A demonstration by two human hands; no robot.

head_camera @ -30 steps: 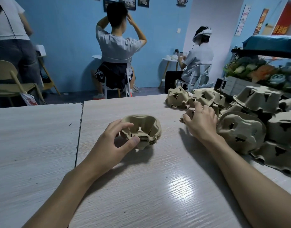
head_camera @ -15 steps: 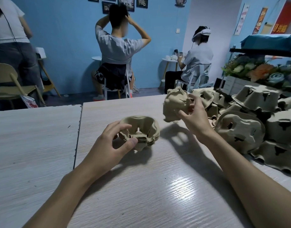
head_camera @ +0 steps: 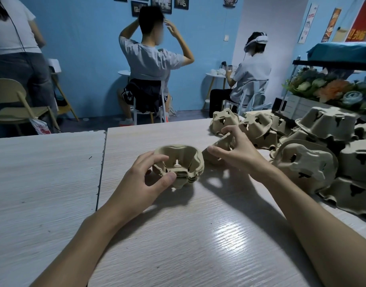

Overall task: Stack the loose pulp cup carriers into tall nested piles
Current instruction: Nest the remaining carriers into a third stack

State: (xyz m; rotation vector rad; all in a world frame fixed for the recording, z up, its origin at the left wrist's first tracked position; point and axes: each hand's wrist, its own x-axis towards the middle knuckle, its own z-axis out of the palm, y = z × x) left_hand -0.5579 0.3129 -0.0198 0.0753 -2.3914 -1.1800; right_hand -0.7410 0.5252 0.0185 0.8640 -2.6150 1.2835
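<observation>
The nested stack of pulp carriers sits cups-up on the pale wood-grain table, near its left edge. The left hand grips the stack's near-left rim, thumb on the outside and fingers curled over the top. Just to the stack's right, the right hand holds 1 single carrier between its spread thumb and bent fingers, low over the table. Further right lies the loose pile, upside-down carriers heaped too thickly to count exactly, at least 10. A second table butts against the first, making 2. Beyond, against a blue wall, 2 people sit facing away and 1 stands at the left beside a wooden chair.
</observation>
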